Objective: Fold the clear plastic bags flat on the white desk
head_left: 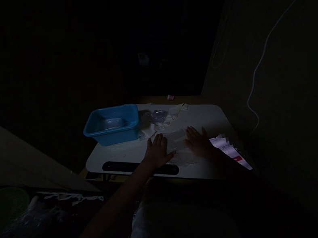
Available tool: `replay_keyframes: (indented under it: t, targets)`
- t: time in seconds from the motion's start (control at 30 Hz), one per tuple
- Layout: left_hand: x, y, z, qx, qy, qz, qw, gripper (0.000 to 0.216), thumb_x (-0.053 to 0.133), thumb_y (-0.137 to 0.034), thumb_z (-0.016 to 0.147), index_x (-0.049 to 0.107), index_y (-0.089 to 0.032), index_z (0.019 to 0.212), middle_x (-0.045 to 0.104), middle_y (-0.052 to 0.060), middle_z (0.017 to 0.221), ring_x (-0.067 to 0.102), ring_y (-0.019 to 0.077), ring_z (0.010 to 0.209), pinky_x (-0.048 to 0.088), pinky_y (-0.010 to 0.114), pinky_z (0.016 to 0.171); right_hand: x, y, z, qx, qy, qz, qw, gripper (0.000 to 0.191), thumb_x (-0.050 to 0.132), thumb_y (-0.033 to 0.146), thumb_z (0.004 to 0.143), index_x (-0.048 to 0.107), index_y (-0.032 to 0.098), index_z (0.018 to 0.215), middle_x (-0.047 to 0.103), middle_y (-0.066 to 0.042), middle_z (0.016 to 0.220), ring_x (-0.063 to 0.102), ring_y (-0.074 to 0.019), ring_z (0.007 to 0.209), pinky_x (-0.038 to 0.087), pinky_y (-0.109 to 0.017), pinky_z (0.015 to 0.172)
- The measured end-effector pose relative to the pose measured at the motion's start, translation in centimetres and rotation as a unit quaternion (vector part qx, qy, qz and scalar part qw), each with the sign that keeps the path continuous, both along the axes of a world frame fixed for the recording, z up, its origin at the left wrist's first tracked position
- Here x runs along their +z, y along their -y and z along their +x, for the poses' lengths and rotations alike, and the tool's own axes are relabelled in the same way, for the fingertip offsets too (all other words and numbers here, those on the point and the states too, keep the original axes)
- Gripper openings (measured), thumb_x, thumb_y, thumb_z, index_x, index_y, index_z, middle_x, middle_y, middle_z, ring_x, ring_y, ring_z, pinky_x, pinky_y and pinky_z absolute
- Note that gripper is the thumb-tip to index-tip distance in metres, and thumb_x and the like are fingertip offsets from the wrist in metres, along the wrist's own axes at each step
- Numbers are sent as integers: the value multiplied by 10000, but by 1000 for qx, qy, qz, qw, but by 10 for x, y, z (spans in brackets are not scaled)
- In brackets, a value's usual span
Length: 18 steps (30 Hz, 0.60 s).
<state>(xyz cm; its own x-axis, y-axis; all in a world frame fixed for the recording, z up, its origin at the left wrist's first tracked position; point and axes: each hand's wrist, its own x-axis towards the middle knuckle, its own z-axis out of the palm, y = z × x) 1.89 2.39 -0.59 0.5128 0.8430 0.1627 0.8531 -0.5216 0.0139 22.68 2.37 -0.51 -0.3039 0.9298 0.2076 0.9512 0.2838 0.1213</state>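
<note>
A thin, clear plastic sheet or bag (pixel 178 142) lies flat on the white table (pixel 204 117); the dim light hides which it is. My left hand (pixel 156 152) rests on its left side, fingers stretched out and thumb pointing inward. On its right side lies my right hand (pixel 196 141), also flat with the fingers apart. Just beyond my hands are crumpled pieces of clear plastic (pixel 160 115) and a white scrap (pixel 148 130). Neither hand grips anything.
A blue plastic basin (pixel 113 137) stands at the table's back left with something clear inside. A lit phone-like screen (pixel 229 149) sits by the right edge. A black slot (pixel 124 166) runs along the front. A white cable (pixel 269 31) hangs at right. A green round object (pixel 2 208) is lower left.
</note>
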Motion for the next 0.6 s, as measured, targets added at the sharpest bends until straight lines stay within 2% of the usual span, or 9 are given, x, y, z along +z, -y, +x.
replay_keyframes:
  t: [0.07, 0.17, 0.27, 0.4, 0.6]
  targets:
    - [0, 0, 0, 1, -2, -1, 1000, 714, 294, -601, 813, 332, -79, 1299, 284, 197, 1392, 214, 297, 1299, 181, 515, 1006, 1, 6, 0, 11, -1, 6, 1000, 513, 186, 377, 905, 348, 108, 1312, 302, -137, 1397, 227, -241, 1306, 127, -570, 1019]
    - [3, 1, 1, 4, -7, -10, 1000, 718, 293, -583, 823, 268, -87, 1342, 266, 186, 1403, 206, 294, 1304, 174, 520, 1009, 0, 21, -9, 68, -3, 5, 998, 507, 189, 375, 906, 336, 124, 1321, 292, -116, 1404, 201, -224, 1316, 119, -544, 1035]
    - [5, 1, 2, 9, -17, -23, 1000, 726, 290, -583, 822, 269, -80, 1345, 249, 189, 1408, 193, 294, 1309, 161, 518, 1016, -1, 34, -15, 95, -3, 2, 995, 497, 189, 383, 908, 358, 144, 1310, 319, -105, 1393, 211, -218, 1313, 107, -542, 1039]
    - [4, -1, 2, 10, -18, -27, 999, 749, 270, -604, 815, 269, -75, 1347, 232, 188, 1414, 173, 294, 1315, 150, 517, 1019, -4, 38, -5, 72, -2, 14, 997, 485, 195, 364, 910, 392, 129, 1286, 359, -122, 1369, 254, -235, 1296, 137, -563, 1021]
    - [1, -3, 2, 8, -17, -23, 1000, 729, 272, -594, 819, 275, -90, 1346, 249, 192, 1407, 182, 291, 1313, 149, 509, 1017, -1, 33, 13, -11, -1, 31, 999, 482, 249, 374, 894, 458, 111, 1239, 412, -163, 1329, 292, -281, 1272, 127, -609, 997]
